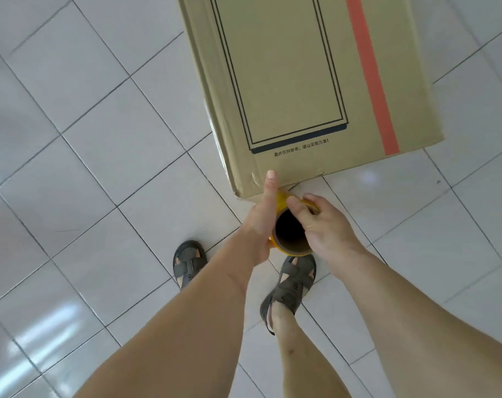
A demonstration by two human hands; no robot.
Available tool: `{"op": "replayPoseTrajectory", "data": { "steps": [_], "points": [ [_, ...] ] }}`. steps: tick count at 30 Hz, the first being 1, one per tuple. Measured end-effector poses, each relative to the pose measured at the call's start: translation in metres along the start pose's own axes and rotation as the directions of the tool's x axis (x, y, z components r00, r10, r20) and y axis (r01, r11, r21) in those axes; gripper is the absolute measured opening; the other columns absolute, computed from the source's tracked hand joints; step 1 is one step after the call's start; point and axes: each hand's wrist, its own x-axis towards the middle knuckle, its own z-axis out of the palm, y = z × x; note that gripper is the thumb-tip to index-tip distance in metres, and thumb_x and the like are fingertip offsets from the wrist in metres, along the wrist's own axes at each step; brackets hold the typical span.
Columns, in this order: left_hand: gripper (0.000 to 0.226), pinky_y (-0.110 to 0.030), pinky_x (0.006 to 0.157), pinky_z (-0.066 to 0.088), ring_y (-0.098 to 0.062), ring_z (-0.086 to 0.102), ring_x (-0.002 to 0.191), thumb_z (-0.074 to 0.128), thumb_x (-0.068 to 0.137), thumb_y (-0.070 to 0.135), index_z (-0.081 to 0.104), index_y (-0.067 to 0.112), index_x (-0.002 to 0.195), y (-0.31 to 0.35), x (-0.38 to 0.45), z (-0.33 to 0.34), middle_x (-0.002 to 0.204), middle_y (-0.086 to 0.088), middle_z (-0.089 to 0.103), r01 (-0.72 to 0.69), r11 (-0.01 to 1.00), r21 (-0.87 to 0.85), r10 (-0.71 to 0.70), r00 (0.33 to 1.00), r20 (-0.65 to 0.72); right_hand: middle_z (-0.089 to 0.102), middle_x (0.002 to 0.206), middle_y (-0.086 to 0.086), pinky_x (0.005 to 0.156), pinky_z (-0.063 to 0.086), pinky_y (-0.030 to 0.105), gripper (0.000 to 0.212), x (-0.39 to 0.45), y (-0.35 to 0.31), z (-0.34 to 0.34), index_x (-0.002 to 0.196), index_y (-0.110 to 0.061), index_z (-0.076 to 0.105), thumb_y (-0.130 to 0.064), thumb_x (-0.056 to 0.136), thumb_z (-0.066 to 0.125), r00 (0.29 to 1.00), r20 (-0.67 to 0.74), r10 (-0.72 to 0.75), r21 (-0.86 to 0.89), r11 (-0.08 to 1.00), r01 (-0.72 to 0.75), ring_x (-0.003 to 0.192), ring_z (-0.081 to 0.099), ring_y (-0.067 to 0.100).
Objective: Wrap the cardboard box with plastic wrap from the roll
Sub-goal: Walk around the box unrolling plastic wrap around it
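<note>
A large brown cardboard box [301, 81] with a black printed frame and an orange stripe lies flat on the tiled floor, its near corner just ahead of my hands. The roll [287, 242], yellowish with a brown cardboard core, is seen end-on just in front of that corner. My left hand [262, 216] holds the roll's left side, thumb straight and pointing up over the box edge. My right hand [321, 222] grips the roll's right rim, fingers curled over its top. No loose film is visible between roll and box.
White floor tiles [100, 168] with dark grout surround the box on all sides. My two feet in grey sandals, the left foot [188, 262] and the right foot [293, 285], stand directly below the roll, near the box's corner.
</note>
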Motion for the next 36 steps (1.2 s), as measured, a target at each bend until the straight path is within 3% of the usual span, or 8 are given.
{"op": "replayPoseTrajectory", "data": {
  "steps": [5,11,18,20,23,28,32,36],
  "points": [
    [0.141,-0.055,0.121,0.048,-0.033,0.067,0.134,0.05,0.037,0.117,0.062,0.026,0.144,0.006,0.012,0.017,0.139,-0.007,0.074,-0.035,0.999,-0.019,0.033,0.994,-0.102,0.054,0.131,-0.012,0.1,0.048,0.042,0.057,0.004,0.011,-0.013,0.139,-0.039,0.046,-0.07,0.091,0.04,0.996,0.077,0.051,0.227,0.972,-0.067,0.121,0.051,0.015],
    [0.101,-0.056,0.111,0.058,-0.032,0.078,0.117,0.047,0.078,0.102,0.068,0.023,0.137,0.008,0.009,0.026,0.121,-0.009,0.083,0.043,0.997,-0.064,-0.047,0.997,-0.064,0.05,0.125,-0.013,0.099,0.039,0.03,0.047,0.007,0.004,-0.026,0.138,-0.036,0.048,-0.059,0.1,0.033,0.998,0.031,0.049,0.215,0.975,-0.055,0.117,0.047,0.01],
    [0.097,-0.044,0.122,0.044,-0.019,0.066,0.129,0.056,0.073,0.102,0.067,0.03,0.137,0.018,0.016,0.038,0.132,0.004,0.076,-0.003,0.999,0.039,0.005,0.998,-0.063,0.046,0.145,-0.004,0.102,0.041,0.037,0.073,0.013,-0.002,-0.035,0.149,-0.035,0.033,-0.072,0.088,0.046,0.98,0.043,0.194,0.249,0.948,-0.198,0.129,0.047,0.021],
    [0.109,-0.049,0.122,0.048,-0.024,0.071,0.128,0.062,0.061,0.105,0.071,0.028,0.137,0.018,0.021,0.036,0.13,0.0,0.08,0.012,1.0,0.006,-0.012,0.999,-0.047,0.05,0.139,-0.005,0.096,0.04,0.033,0.069,0.013,-0.003,-0.037,0.146,-0.037,0.038,-0.073,0.088,0.044,0.979,0.053,0.196,0.245,0.948,-0.203,0.12,0.049,0.018],
    [0.101,-0.053,0.114,0.055,-0.03,0.077,0.119,0.047,0.079,0.101,0.072,0.021,0.135,0.017,0.022,0.035,0.12,-0.009,0.084,0.061,0.998,0.004,-0.061,0.998,-0.001,0.054,0.129,-0.005,0.084,0.035,0.027,0.06,0.012,-0.002,-0.046,0.142,-0.031,0.045,-0.065,0.094,0.041,0.985,0.012,0.172,0.199,0.965,-0.17,0.105,0.047,0.013],
    [0.114,-0.057,0.115,0.054,-0.032,0.074,0.125,0.055,0.057,0.108,0.072,0.025,0.133,0.011,0.023,0.064,0.132,-0.009,0.079,0.075,0.997,0.011,-0.075,0.997,-0.008,0.051,0.139,-0.003,0.087,0.036,0.028,0.059,0.018,0.003,-0.066,0.145,-0.03,0.044,-0.061,0.095,0.045,0.991,-0.032,0.13,0.149,0.981,-0.123,0.112,0.049,0.016],
    [0.074,-0.053,0.119,0.051,-0.029,0.074,0.123,0.059,0.089,0.086,0.075,0.023,0.125,0.02,0.02,0.083,0.124,-0.006,0.082,-0.017,0.999,0.034,0.02,0.994,-0.103,0.047,0.145,-0.005,0.098,0.037,0.03,0.068,0.023,0.003,-0.08,0.145,-0.031,0.041,-0.07,0.089,0.045,0.979,0.083,0.187,0.225,0.953,-0.201,0.127,0.047,0.018],
    [0.094,-0.053,0.114,0.055,-0.032,0.078,0.119,0.037,0.093,0.093,0.076,0.015,0.13,0.016,0.017,0.093,0.118,-0.012,0.084,0.047,0.999,-0.016,-0.047,0.999,-0.02,0.054,0.123,-0.003,0.095,0.037,0.03,0.045,0.024,0.006,-0.099,0.132,-0.027,0.052,-0.054,0.101,0.034,0.992,0.089,0.088,0.168,0.981,-0.102,0.111,0.049,0.018]
  ]
}}
